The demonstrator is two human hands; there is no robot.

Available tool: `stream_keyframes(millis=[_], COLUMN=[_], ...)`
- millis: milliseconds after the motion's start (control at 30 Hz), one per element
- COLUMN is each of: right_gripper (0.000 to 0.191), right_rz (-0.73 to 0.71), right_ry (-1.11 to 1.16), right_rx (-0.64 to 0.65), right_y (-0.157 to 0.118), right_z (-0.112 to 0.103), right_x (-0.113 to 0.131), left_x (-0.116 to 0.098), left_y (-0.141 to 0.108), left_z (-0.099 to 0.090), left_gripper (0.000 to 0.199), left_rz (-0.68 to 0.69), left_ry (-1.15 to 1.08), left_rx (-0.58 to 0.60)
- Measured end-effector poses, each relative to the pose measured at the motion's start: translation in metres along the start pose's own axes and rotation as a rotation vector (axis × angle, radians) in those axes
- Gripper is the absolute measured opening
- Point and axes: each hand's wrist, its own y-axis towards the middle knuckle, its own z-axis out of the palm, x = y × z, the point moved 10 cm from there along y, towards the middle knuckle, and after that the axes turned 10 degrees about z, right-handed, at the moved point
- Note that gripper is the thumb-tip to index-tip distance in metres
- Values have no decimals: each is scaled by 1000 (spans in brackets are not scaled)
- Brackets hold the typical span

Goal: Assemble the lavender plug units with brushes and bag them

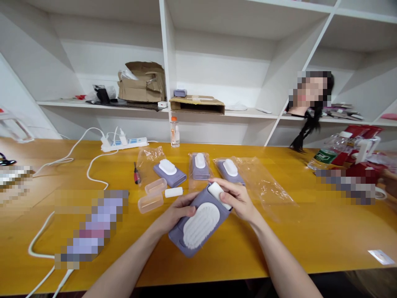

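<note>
My left hand [180, 212] is closed round the side of a purple box-shaped case [181, 239], held tilted above the table. A white oval brush pad [201, 225] with bristles covers much of its upper face. At the case's far, open end, my right hand [240, 198] grips a white block [216, 191] that sits partly inside the opening. Just beyond lie three similar purple cases with white ovals: one at left [177, 179], one in the middle [201, 174] and one at right [237, 178]. A small white bar [173, 192] lies beside two translucent oval trays [151, 203].
Clear plastic bags [266, 182] lie around the cases. A red-handled screwdriver [136, 174], power strip [132, 143] and white cables [31, 244] are at left. Behind stands an orange-capped bottle [175, 134]. A water bottle [325, 153] and another person's hand [390, 182] are at right.
</note>
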Motion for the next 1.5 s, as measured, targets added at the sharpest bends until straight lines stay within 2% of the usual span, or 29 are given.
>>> stream_keyframes(millis=[200, 367, 567, 733, 967, 1133, 1333, 1500], right_gripper=[34, 37, 40, 42, 42, 43, 43, 39], right_rz=[-86, -115, -28, 25, 77, 105, 95, 140], right_ry=[-252, -309, -230, -119, 1, 50, 48, 96], right_rx=[-3, 36, 150, 175, 234, 205, 217, 137], right_y=[3, 3, 3, 4, -1, -1, -4, -5], right_z=[8, 14, 17, 15, 17, 16, 22, 19], right_x=[7, 10, 7, 4, -1, -8, -8, -10], left_x=[0, 3, -2, 1, 6, 5, -3, -8], left_y=[2, 5, 7, 7, 4, 3, 2, 3], left_z=[-14, -17, -18, -20, -21, -19, -17, -11], left_gripper=[38, 44, 44, 39, 40, 42, 42, 43], left_rz=[29, -8, 40, 48, 33, 18, 64, 111], left_ry=[158, 245, 192, 187, 232, 287, 363, 412], left_rx=[-108, -87, -89, -138, -125, -96, -68, -4])
